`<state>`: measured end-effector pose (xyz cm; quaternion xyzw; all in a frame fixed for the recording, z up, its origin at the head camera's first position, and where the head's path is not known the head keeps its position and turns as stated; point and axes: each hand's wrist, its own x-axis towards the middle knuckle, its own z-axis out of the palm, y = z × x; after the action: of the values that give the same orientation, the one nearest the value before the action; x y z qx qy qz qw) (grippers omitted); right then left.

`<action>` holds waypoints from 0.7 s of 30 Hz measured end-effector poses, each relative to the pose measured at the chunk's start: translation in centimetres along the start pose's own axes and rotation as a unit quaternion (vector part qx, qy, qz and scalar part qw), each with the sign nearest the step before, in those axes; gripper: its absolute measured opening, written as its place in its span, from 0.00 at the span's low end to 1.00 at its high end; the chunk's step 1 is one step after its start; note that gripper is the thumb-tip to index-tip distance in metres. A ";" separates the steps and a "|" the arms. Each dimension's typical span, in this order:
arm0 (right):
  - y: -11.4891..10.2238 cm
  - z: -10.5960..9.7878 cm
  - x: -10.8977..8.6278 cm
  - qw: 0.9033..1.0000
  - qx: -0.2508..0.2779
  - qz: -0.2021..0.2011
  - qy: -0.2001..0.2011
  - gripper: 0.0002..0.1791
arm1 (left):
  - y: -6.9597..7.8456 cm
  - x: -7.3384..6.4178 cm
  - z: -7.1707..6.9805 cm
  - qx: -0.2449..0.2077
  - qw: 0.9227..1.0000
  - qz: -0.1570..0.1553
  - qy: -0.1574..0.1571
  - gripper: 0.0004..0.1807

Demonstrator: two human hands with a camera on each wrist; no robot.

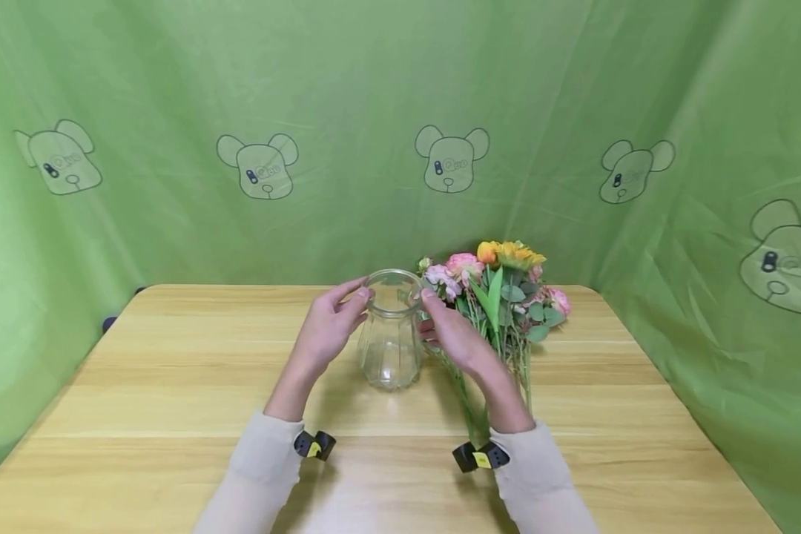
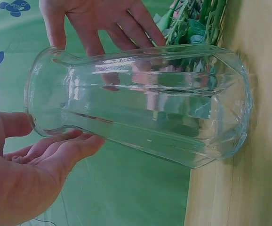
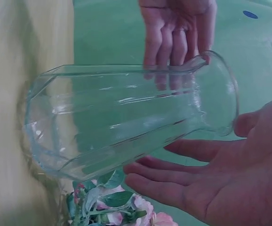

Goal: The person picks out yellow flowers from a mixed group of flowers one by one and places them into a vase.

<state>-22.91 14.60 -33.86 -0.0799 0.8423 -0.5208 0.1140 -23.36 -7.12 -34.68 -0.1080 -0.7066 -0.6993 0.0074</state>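
Note:
A clear glass vase [image 1: 390, 348] with a flared rim and faceted sides stands upright between the two hands, over the middle of the table. My left hand [image 1: 328, 322] holds it at the rim and neck from the left, thumb at the rim and fingers along the neck. On the opposite side my right hand [image 1: 459, 334] holds the rim with its thumb, its other fingers spread beside the glass. The vase's base [image 2: 242, 113] is at the tabletop; whether it touches is hard to tell. Nothing is visible inside the vase.
Just right of the vase lies a bunch of flowers [image 1: 463, 267], pink, orange and yellow, with green leaves; its long stems point toward the person, partly under the right forearm. The wooden table [image 1: 173, 386] meets a green curtain [image 1: 354, 96] at its back and sides.

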 end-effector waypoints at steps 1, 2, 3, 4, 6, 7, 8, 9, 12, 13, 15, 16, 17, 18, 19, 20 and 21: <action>-0.1 -0.1 -0.1 1.000 -0.014 -0.003 0.000 0.43 | 0.0 0.0 0.0 -0.001 1.000 0.000 -0.001 0.24; -0.3 -0.3 -0.2 1.000 -0.026 -0.005 0.003 0.43 | 0.0 0.1 0.1 -0.002 1.000 0.000 -0.003 0.24; -0.4 -0.6 -0.4 0.999 -0.037 -0.006 0.007 0.43 | -0.1 0.1 0.1 -0.003 1.000 -0.001 -0.005 0.24; -0.5 -0.8 -0.6 0.999 -0.050 -0.008 0.013 0.42 | -0.1 0.2 0.2 -0.004 1.000 -0.001 -0.007 0.24; -0.6 -1.4 -0.9 0.997 -0.069 -0.010 0.027 0.41 | -0.1 0.3 0.2 -0.003 1.000 -0.002 -0.010 0.24; -0.7 -1.7 -1.0 0.997 -0.075 -0.011 0.033 0.40 | -0.1 0.3 0.2 -0.003 1.000 -0.003 -0.011 0.24; -0.6 -2.0 -1.1 0.996 -0.077 -0.012 0.038 0.39 | -0.1 0.3 0.2 -0.004 1.000 -0.004 -0.011 0.24; -0.6 -2.3 -1.3 0.996 -0.079 -0.016 0.039 0.38 | -0.2 0.3 0.2 -0.003 1.000 -0.004 -0.011 0.24; -0.5 -3.2 -1.5 0.994 -0.091 -0.021 0.048 0.36 | -0.2 0.2 0.1 0.006 1.000 -0.005 -0.008 0.24; -0.4 -3.5 -1.6 0.994 -0.098 -0.021 0.052 0.36 | -0.2 0.2 0.0 0.009 1.000 -0.006 -0.008 0.25; -0.2 -4.0 -1.7 0.992 -0.109 -0.020 0.064 0.36 | -0.2 0.1 -0.1 0.013 1.000 -0.008 -0.010 0.25; -0.1 -4.2 -1.7 0.991 -0.114 -0.018 0.071 0.35 | -0.2 0.1 -0.2 0.014 1.000 -0.011 -0.011 0.25; -0.1 -4.5 -1.8 0.990 -0.118 -0.016 0.077 0.35 | -0.2 0.1 -0.2 0.014 1.000 -0.015 -0.011 0.25; 0.0 -4.7 -1.8 0.989 -0.120 -0.018 0.085 0.34 | -0.2 0.1 -0.3 0.013 1.000 -0.015 -0.013 0.25; 0.2 -5.0 -1.8 0.988 -0.123 -0.021 0.092 0.34 | -0.3 0.1 -0.3 0.013 1.000 -0.016 -0.014 0.24; 0.3 -5.2 -1.8 0.987 -0.126 -0.023 0.100 0.33 | -0.3 0.1 -0.4 0.013 1.000 -0.017 -0.014 0.24; 0.4 -5.5 -1.9 0.985 -0.129 -0.024 0.108 0.33 | -0.4 0.2 -0.4 0.014 1.000 -0.018 -0.014 0.24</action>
<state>-22.61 19.95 -31.62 -0.0570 0.9077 -0.4156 -0.0014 -23.65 -7.48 -35.01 -0.1046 -0.7182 -0.6878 -0.0136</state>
